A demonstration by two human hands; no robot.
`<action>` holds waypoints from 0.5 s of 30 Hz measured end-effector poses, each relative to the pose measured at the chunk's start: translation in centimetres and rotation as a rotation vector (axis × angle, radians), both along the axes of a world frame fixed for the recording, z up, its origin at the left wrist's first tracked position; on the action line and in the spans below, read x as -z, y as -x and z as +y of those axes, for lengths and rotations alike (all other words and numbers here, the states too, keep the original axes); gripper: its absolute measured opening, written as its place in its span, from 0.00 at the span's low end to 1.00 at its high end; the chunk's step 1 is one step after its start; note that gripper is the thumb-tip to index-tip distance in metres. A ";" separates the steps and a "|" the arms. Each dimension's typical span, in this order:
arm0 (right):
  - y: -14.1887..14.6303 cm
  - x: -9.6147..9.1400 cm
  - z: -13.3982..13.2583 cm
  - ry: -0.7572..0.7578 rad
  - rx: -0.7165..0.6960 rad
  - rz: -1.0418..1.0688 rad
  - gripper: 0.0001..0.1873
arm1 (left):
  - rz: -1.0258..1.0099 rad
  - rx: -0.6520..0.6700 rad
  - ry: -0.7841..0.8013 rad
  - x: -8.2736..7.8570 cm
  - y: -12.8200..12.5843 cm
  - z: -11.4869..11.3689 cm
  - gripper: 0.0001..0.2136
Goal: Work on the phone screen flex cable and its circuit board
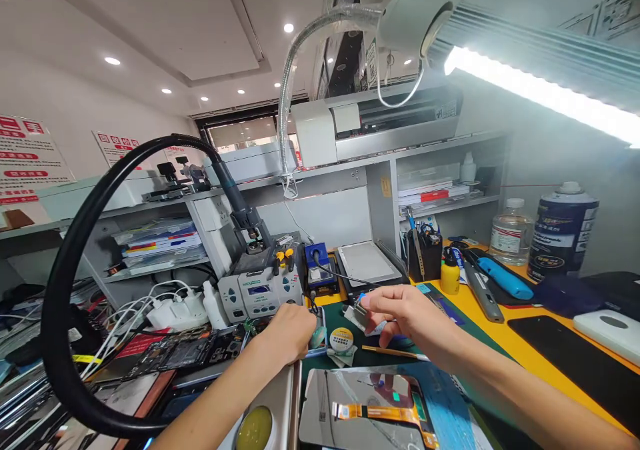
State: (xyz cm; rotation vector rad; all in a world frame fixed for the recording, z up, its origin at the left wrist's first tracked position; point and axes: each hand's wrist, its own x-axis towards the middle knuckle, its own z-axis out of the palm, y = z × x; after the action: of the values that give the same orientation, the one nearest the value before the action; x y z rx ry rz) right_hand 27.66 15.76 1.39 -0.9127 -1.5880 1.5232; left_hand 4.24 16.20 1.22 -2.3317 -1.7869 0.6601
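My left hand (287,333) is closed in a fist over the bench, gripping a thin tool whose tip pokes out near a small round tin (341,339). My right hand (400,313) pinches a small grey metal part (361,315) between thumb and fingers, just right of the left hand. Below both hands lies an opened phone screen panel (360,407) with an orange flex cable (380,413) on a green mat (345,363). A thin brush (393,352) lies on the mat under my right wrist.
A soldering station (260,290) with a thick black hose (75,283) stands at the left. A yellow bottle (450,273), blue tool (505,278), clear bottle (511,240) and dark can (563,230) sit at the right. Black phones (575,363) lie on the yellow bench. Cables and dismantled boards (185,350) clutter the left.
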 end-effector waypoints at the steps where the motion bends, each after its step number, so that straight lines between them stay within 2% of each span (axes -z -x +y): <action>1: 0.0 0.0 0.0 0.002 0.000 0.002 0.11 | 0.001 -0.003 0.005 0.1 -0.1 0.0 0.15; 9: -0.1 0.5 0.2 0.002 -0.001 0.017 0.12 | -0.145 -0.044 -0.072 0.5 0.1 0.0 0.15; 15: -0.4 0.8 0.4 -0.011 -0.020 -0.018 0.13 | -0.491 -0.137 -0.260 -2.3 3.4 -1.4 0.12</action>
State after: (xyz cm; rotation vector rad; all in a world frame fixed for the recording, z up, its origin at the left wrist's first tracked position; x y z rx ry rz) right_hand 28.04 16.17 0.62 -0.9101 -1.6209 1.5226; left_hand 0.85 14.77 3.55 -2.3385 -2.0813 -0.1532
